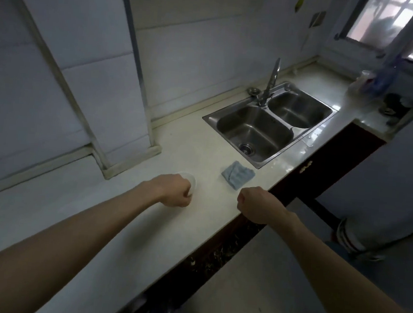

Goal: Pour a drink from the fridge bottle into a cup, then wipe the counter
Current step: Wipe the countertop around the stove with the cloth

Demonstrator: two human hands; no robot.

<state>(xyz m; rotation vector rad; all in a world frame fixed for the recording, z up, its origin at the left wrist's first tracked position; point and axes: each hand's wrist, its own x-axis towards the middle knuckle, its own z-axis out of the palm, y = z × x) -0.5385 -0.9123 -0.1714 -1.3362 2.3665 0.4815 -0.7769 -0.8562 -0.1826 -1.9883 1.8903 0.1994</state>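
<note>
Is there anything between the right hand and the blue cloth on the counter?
Nothing visible. The cloth lies on bare counter just beyond the right hand. The cup stands further left, beside the left hand, out of that path.

The cup (190, 178) is standing on the bench (120, 211), partly hidden behind the left hand (173, 190). The cloth (238, 175) is lying to its right, near the bench's front edge and just before the double sink (210, 118), whose faucet (273, 75) is rising at the back between the two basins. The right hand (258, 207) is hovering over the front edge, just before the cloth.
</note>
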